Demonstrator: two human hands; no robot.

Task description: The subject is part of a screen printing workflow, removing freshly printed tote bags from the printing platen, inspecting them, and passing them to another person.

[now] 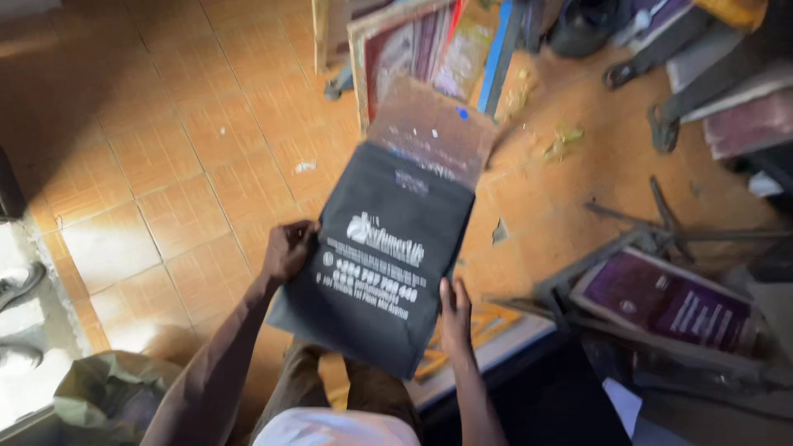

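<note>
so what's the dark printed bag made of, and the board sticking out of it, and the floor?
Dark printed bag: looks like matte fabric, possibly non-woven; it sags softly between the left hand and right hand, white print on it.
Board: brown, flat and stiff, likely cardboard or hardboard; too blurred to say.
Floor: orange-brown tiles with grout lines, likely ceramic, slight sheen.

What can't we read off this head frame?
- Left hand: fingertips hidden behind the dark bag; grip unclear.
- Right hand: lies along the bag's edge; clamp or rest unclear.
- Brown board in the bag's top: lower part hidden, motion-blurred.
- Purple framed screen: detail blurred.
- Shoes: cut by left edge.
</note>
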